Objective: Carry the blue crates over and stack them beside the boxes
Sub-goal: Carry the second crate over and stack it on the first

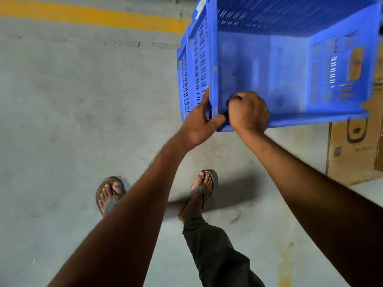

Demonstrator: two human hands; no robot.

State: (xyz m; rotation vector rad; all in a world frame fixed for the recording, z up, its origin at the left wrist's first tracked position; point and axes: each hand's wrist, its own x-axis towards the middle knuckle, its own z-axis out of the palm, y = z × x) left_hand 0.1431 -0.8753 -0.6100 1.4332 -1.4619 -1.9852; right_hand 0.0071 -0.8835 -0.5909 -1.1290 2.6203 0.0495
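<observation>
A large blue crate (279, 65) with slotted walls fills the upper right, tilted so its open inside faces me. More blue crate walls (186, 69) show nested against its left side. My left hand (200, 123) grips the crate's near left corner from outside, thumb on the rim. My right hand (247, 112) is closed over the near rim just beside it, fingers curled inside. The crate's far right part runs out of the frame.
A brown cardboard box (352, 150) stands on the floor at the right, under the crate's near edge. The grey concrete floor (83, 121) carries a yellow painted line (89, 15) at the top left. My sandalled feet (204, 183) are below.
</observation>
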